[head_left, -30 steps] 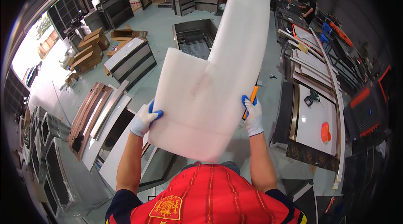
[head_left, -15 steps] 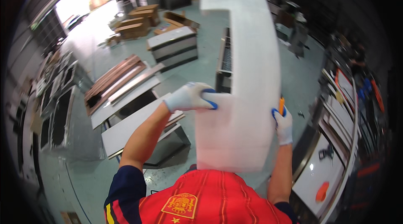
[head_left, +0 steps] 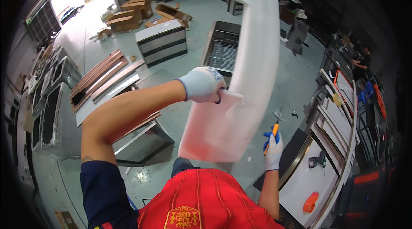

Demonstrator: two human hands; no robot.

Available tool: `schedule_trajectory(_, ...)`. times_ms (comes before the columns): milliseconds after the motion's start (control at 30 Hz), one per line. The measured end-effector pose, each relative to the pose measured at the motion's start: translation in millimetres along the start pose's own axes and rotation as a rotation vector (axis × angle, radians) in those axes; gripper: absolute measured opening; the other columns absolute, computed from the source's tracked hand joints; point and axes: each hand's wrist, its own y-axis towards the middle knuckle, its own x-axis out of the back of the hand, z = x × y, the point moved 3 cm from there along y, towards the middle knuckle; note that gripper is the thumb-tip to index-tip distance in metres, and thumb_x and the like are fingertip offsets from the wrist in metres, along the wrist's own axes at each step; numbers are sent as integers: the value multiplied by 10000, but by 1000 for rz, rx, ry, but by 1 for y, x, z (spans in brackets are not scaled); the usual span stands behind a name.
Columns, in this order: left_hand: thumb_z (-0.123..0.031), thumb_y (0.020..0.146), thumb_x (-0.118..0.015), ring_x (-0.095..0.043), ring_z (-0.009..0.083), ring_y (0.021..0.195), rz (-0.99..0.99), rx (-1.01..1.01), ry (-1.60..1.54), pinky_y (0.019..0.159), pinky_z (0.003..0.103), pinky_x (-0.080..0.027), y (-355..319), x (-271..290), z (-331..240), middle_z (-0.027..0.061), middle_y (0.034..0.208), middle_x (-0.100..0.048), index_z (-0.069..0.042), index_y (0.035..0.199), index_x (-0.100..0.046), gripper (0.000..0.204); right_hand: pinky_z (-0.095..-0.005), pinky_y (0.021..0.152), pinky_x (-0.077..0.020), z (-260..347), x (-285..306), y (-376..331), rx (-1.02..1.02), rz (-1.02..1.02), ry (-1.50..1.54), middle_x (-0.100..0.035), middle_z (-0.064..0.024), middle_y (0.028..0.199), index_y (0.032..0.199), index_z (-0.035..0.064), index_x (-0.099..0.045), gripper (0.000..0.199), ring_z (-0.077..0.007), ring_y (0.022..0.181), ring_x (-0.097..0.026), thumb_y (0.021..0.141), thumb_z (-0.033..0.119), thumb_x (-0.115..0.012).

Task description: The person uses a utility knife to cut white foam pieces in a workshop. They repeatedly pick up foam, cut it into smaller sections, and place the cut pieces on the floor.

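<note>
One foam sheet [head_left: 240, 87], tilted further right than half a second earlier, is rising before the person's chest. The left hand [head_left: 201, 85], lifted higher, is closing tightly on the sheet's left edge. The right hand [head_left: 273, 149], now off the sheet, is gripping one orange knife [head_left: 271, 137].

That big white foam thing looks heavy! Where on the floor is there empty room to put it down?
Bare grey floor lies right of the foam sheet, before the framed panels. More shows between the grey cabinet and the cardboard boxes. The left side is crowded with wooden boards and dark frames.
</note>
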Motion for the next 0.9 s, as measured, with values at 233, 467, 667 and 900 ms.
schedule_trajectory(233,-373,974,-748,-706,295,1164,24,-66,101,1030,437,-564,50,-46,-9,66,1142,-784,-146,1150,-808,293,-255,593,-493,0,-22,-19,-175,166,-43,-730,-45,1052,1529,31,-588,437,-66,652,-565,1093,52,-608)
schedule_trajectory(467,-390,988,-736,-707,278,1161,-98,-63,209,948,444,-571,144,-25,105,53,1124,-788,-157,1151,-812,295,-285,606,-544,8,-110,73,-146,226,-302,-750,-83,1016,1494,2,-597,386,-104,646,-632,1113,55,-571)
schedule_trajectory(667,-327,924,-774,-701,289,1111,-324,-155,160,963,446,-553,229,45,214,61,1029,-785,-127,1053,-817,243,-321,644,-573,60,-213,192,-11,161,-332,-756,-66,988,1519,45,-607,421,-127,707,-683,1102,100,-611)
schedule_trajectory(900,-267,895,-801,-669,294,1063,-356,-209,194,951,443,-517,295,67,275,53,957,-749,-112,989,-795,181,-421,733,-592,100,-302,301,234,98,-659,-766,-155,929,1389,63,-662,334,-278,758,-754,1077,180,-649)
